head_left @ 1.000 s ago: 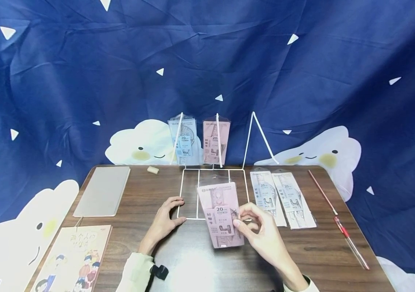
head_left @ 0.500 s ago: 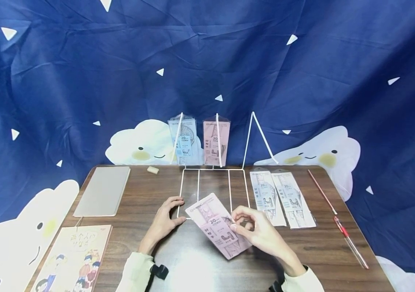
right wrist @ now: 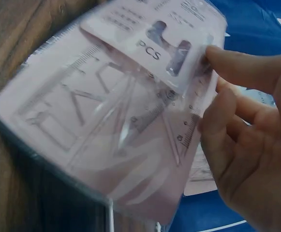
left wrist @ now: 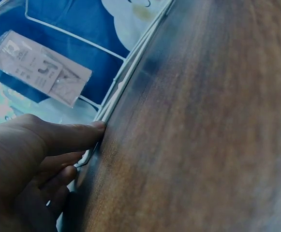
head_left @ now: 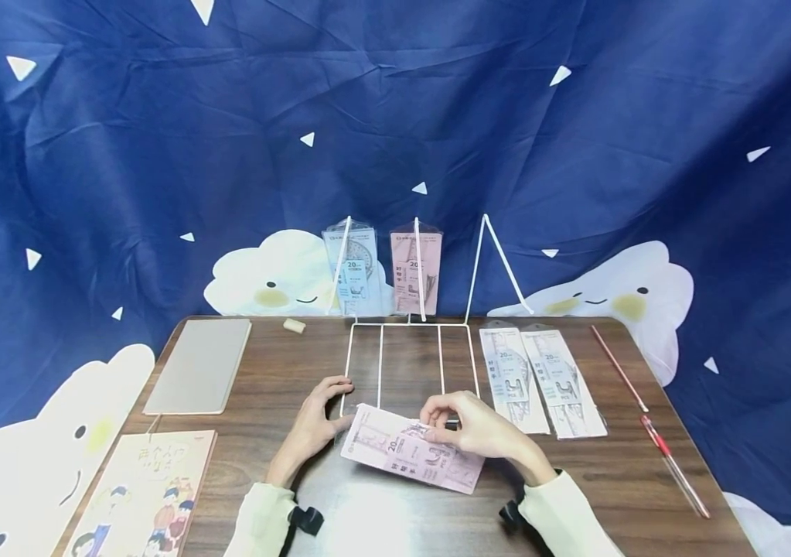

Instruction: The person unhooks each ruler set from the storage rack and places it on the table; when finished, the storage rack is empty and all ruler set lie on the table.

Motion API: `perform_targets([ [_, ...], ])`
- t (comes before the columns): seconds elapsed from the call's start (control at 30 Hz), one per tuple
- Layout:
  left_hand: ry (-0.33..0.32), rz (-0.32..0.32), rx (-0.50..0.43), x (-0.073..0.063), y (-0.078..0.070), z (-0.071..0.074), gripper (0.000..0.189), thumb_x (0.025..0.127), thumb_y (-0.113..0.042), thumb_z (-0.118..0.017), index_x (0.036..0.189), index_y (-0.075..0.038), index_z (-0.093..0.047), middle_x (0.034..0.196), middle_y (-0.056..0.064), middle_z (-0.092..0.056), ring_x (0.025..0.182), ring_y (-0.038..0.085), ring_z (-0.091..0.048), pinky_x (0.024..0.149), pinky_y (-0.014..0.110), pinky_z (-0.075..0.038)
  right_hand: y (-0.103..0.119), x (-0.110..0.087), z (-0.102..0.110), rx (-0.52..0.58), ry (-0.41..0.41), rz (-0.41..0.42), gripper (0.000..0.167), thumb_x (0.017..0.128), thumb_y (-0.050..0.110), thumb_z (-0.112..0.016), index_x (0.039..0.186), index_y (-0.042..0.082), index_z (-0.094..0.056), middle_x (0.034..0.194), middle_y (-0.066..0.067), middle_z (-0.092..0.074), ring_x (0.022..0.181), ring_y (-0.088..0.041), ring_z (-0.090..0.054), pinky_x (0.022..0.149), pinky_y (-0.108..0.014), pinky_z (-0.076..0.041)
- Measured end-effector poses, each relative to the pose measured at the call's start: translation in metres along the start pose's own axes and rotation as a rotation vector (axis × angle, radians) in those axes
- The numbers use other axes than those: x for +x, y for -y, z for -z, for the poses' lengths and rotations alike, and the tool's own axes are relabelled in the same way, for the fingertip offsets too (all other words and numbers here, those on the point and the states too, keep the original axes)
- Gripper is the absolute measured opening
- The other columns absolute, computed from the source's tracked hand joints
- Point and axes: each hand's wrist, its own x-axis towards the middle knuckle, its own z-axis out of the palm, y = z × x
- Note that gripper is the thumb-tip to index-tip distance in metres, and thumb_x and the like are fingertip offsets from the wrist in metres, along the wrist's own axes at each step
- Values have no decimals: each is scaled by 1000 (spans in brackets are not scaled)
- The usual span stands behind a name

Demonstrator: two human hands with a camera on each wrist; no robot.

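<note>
My right hand pinches a pink ruler-set packet by its long edge, between thumb and fingers. The packet lies slanted in the air over the front of a white wire display rack. Clear rulers show through its plastic sleeve in the right wrist view. At the rack's front left corner my left hand holds the base wires, its thumb pressing on them in the left wrist view. A blue packet and another pink packet hang on the rack's left and middle arms; the right arm carries none.
Two pale ruler-set packets lie right of the rack, beside a thin red stick and a red-and-clear pen. To the left are a grey notebook, an illustrated book and a small beige block. A blue curtain hangs behind.
My right hand has lowered the pink packet toward the front and turned it from upright to nearly sideways, its top end now pointing left. The left hand stays at the rack corner.
</note>
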Motion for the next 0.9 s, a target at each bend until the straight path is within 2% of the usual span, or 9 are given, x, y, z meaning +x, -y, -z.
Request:
perform_targets([
  [0.23,4,9,9,1,0,-1,52,80,-4,-89,128,0,-70,141,10,-62,137,31,-55,116,51,-39,-14,10,-5,30,142,-19,10,91,7,-79,95,16,-74,76,4,-68,67,-6,-60,64,-21,-51],
  [0.37,9,21,9,1,0,-1,53,79,-6,-90,128,-1,-70,141,8,-62,137,29,-54,117,50,-38,-21,15,-9,37,188,-10,9,91,6,-79,96,12,-74,76,3,-67,67,-4,-58,63,-18,-49],
  [0.57,10,21,3,1,0,-1,52,80,-6,-89,128,0,-70,141,8,-62,137,30,-55,117,51,-38,-29,23,-14,21,189,-24,8,91,6,-79,96,12,-75,72,7,-63,64,-2,-53,61,-15,-42],
  [0.9,7,15,6,1,-1,1,53,79,-6,-90,128,0,-70,140,9,-62,136,30,-55,115,52,-39,-32,28,-20,-44,153,-47,7,90,7,-79,94,12,-75,73,7,-64,66,-4,-56,63,-17,-45],
])
